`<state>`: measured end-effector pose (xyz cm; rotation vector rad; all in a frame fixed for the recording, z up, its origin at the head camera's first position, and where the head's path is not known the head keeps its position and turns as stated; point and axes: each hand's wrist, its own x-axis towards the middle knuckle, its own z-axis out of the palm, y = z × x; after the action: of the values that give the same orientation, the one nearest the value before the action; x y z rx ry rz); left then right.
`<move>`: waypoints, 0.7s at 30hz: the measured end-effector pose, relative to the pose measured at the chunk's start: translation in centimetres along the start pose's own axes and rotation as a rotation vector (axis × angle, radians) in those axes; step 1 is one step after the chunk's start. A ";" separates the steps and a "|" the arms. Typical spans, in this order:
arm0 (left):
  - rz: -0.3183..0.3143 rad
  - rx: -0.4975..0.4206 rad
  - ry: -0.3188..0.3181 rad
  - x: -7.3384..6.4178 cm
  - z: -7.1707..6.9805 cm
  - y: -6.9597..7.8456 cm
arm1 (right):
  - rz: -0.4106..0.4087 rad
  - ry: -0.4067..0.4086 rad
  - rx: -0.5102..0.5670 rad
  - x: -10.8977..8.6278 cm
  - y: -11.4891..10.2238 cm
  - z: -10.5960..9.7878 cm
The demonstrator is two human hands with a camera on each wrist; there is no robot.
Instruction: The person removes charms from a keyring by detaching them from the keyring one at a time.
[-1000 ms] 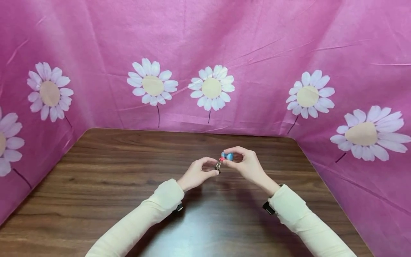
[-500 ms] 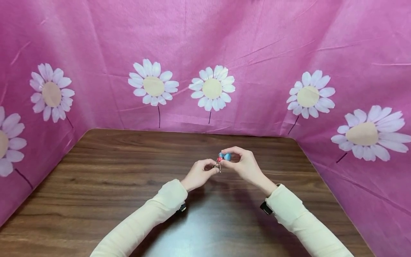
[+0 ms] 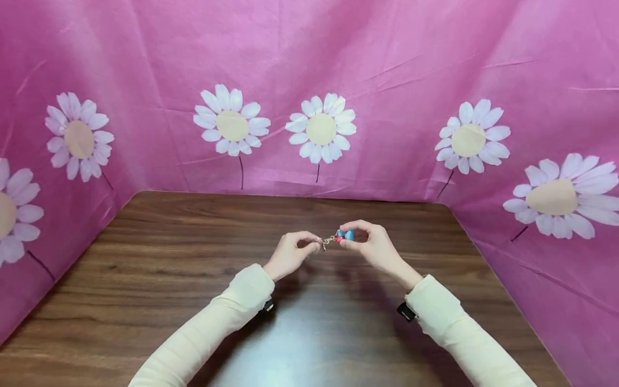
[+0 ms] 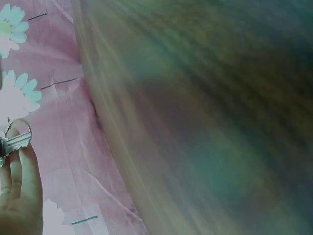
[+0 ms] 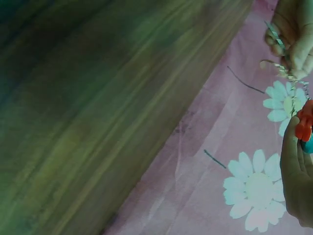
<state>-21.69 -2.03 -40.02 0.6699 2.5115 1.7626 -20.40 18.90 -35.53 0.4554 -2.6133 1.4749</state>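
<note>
A small keychain is stretched between the two hands above the table. My left hand (image 3: 289,253) pinches its key end. A silver key (image 4: 18,141) and a thin metal ring (image 4: 20,120) show at these fingers in the left wrist view. From there a gold-coloured chain (image 3: 330,239) runs right to a blue charm (image 3: 349,235) with a red part (image 5: 304,121). Thumb and fingertips of my right hand (image 3: 377,250) grip the charm, covering some of it. In the right wrist view the key (image 5: 275,35) sticks out beside the left fingers.
Beneath the hands lies a brown wood-grain table (image 3: 169,258). Pink cloth (image 3: 387,54) printed with white daisies hangs behind it and along both sides. Each wrist wears a black device (image 3: 405,312) under a cream sleeve (image 3: 435,301).
My left hand moved down, then up and to the left, while the right hand shifted slightly right. The keychain, bunched between the hands before, is now pulled out sideways with the chain showing.
</note>
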 end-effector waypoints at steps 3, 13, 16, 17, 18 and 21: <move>0.009 0.016 0.061 0.1 -0.4 0.2 | 0.019 -0.036 0.015 0.4 0.5 0.0; 0.038 -0.002 0.068 -0.2 -0.9 1.4 | 0.011 -0.221 0.115 0.3 1.8 1.1; 0.014 -0.015 0.068 -0.3 -0.9 1.8 | -0.019 -0.278 0.115 0.2 1.9 1.7; 0.012 -0.026 0.064 -0.3 -0.9 1.9 | -0.020 -0.288 0.120 0.3 1.9 1.9; 0.012 -0.033 0.062 -0.3 -0.9 2.1 | -0.019 -0.297 0.132 0.3 1.9 2.1; 0.035 -0.052 0.053 -0.1 -0.8 2.6 | -0.016 -0.292 0.153 0.4 1.7 2.6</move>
<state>-20.92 -2.09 -37.44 0.6776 2.4924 1.8754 -21.21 17.41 -38.22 0.7589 -2.7086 1.7284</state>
